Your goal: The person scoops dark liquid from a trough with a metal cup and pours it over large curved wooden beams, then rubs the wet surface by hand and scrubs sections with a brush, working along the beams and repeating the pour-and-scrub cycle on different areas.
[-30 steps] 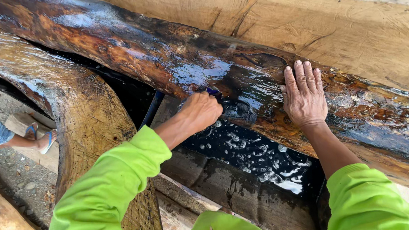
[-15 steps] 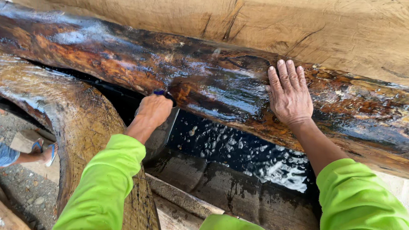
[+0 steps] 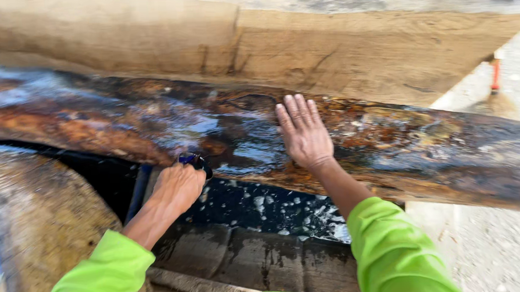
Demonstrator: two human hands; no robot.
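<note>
Wet, dark, glossy log (image 3: 152, 119) lying across the view, two bare hands working on it.

Pale sawn timber (image 3: 338, 47) is lying behind it, a rough log (image 3: 38, 217) sitting lower left (blurred). The right hand (image 3: 302, 132) is pressing flat, fingers spread, on the wet log; the left hand (image 3: 176, 189) is closing around a small dark blue object (image 3: 192, 161) at the log's lower edge.

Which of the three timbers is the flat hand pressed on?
The right hand lies flat on the dark, wet, glossy middle log, not the pale dry beam behind it or the rough curved log at lower left.
</note>
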